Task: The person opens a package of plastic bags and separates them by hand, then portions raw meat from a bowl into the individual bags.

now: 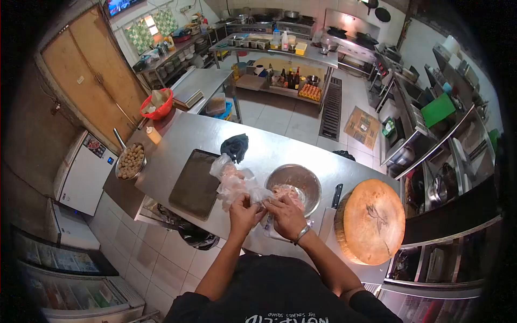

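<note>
Left hand (245, 216): fingers closed in a narrow pinch on the near end of the thin translucent plastic bag with pale pink contents (235, 182). Right hand (288, 218): fingers bunched, fingertips at the bag's twisted right-hand end; exact grip there hidden. Silver-coloured band (302, 233) on that wrist.

Bag lies just beyond the left hand, away from the body, and left of the right hand. It sits between the dark rectangular metal tray (193, 188) and the round stainless steel bowl (311, 175), overlapping the tray's right edge in view. Black crumpled plastic (235, 146) is just past its far end.

Bowl holds pale pink raw-looking pieces (289, 195); right hand is at its near-left rim, partly covering it. A whitish flat packet (273, 231) shows under the right hand, mostly hidden.

Right of the bowl: black-handled knife (337, 195), handle pointing away from the body, beside the thick round wooden chopping block (377, 218). All on the stainless steel table (258, 132).
</note>
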Demonstrator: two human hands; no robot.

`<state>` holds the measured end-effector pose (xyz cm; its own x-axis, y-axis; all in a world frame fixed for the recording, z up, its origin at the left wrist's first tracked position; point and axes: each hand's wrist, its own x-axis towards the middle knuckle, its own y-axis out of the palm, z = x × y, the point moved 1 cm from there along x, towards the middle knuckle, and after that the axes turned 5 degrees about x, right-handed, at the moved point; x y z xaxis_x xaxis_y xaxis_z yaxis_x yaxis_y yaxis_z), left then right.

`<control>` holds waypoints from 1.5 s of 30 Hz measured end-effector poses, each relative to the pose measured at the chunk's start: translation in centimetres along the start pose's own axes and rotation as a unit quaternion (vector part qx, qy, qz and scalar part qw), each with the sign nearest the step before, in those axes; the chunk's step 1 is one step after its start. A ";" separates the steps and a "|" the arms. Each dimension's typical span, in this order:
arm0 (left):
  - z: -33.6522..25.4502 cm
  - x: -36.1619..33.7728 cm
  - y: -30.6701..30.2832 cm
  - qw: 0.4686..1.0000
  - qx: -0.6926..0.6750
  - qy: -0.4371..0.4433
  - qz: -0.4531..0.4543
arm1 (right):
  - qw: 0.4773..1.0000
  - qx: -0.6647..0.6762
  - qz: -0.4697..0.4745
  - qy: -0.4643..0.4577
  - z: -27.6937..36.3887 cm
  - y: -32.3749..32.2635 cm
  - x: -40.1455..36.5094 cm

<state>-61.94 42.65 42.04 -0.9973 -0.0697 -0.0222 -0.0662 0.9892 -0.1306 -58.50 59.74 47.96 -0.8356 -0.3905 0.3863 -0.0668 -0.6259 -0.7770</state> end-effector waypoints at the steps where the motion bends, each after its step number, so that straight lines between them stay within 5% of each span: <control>1: -0.5 -0.6 0.1 1.000 0.008 0.018 0.002 | 1.000 0.000 0.001 0.001 -0.9 0.8 -0.3; 4: -0.8 -1.5 0.6 0.997 0.043 0.052 0.024 | 0.997 0.060 0.042 -0.014 -2.7 1.2 -0.7; 6: -1.5 -2.1 0.6 0.994 0.069 0.068 0.043 | 0.981 0.073 0.092 0.155 -3.6 0.6 -0.6; 8: -3.1 -2.4 0.6 0.983 0.112 0.125 0.069 | 0.979 0.099 0.077 0.162 -3.9 0.6 -0.7; 13: -4.5 -2.6 1.2 0.961 0.254 0.080 0.074 | 0.969 0.195 0.016 0.152 -2.4 0.8 -1.0; 15: -3.7 -2.2 1.6 0.957 0.278 0.061 0.058 | 0.968 0.129 0.084 0.196 -2.9 1.2 -1.1; 17: -2.4 -1.6 1.5 0.924 0.303 0.226 -0.054 | 0.962 0.064 0.136 0.226 -2.2 1.0 -0.7; 19: -3.2 -1.3 1.3 0.914 0.304 0.256 -0.079 | 0.949 0.000 0.189 0.253 -2.2 1.1 -0.8; 21: -3.8 -1.3 1.0 0.902 0.305 0.286 -0.108 | 0.953 -0.012 0.172 0.249 -2.6 1.3 -0.9; 23: -4.0 -1.3 0.7 0.941 0.275 0.185 -0.073 | 0.958 -0.024 0.162 0.234 -2.8 0.9 -0.8; 27: -3.8 -1.1 0.5 0.945 0.283 0.142 -0.084 | 0.966 -0.041 0.138 0.215 -2.7 0.7 -0.6; 33: -2.3 -2.5 0.7 0.890 0.344 0.277 -0.111 | 0.956 -0.012 0.038 0.289 -2.8 0.4 0.2; 36: -0.9 -4.3 0.4 0.861 0.275 0.427 0.005 | 0.959 -0.016 0.033 0.282 -3.1 0.9 -0.2; 39: -3.0 -4.1 -0.1 0.820 0.350 0.452 0.036 | 0.963 -0.017 -0.019 0.267 -2.5 0.7 -0.5; 42: -4.4 -3.4 0.0 0.864 0.365 0.347 -0.002 | 0.970 -0.058 -0.041 0.233 -3.1 1.2 -0.7; 45: -3.8 -2.5 0.7 0.851 0.395 0.345 -0.015 | 0.972 -0.081 -0.042 0.217 -3.0 1.4 -0.6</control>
<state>-59.57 44.05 45.75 -0.7943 0.2684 0.5450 -0.3220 0.5747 -0.7524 -59.69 61.16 45.17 -0.9727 0.0015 0.2322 -0.1998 -0.5151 -0.8335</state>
